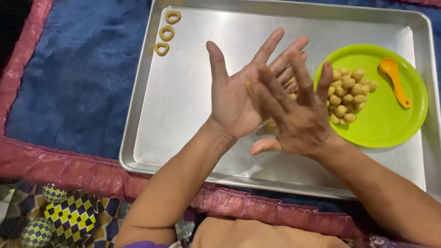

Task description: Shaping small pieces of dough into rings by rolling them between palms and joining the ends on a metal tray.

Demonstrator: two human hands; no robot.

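My left hand (232, 98) is held palm up over a metal baking tray (183, 101), fingers spread. My right hand (294, 115) lies flat across its fingers, pressing a thin piece of yellow dough (249, 88) between the two palms; only a sliver of dough shows. A green plate (390, 124) on the tray's right side holds a heap of several small dough balls (349, 94) and an orange measuring spoon (395, 80). Three dough rings (166, 32) lie in the tray's far left corner.
The tray rests on a blue cloth (78, 78) with a shiny pink border (59, 165). A checked yellow, white and dark fabric (69, 213) shows at the lower left.
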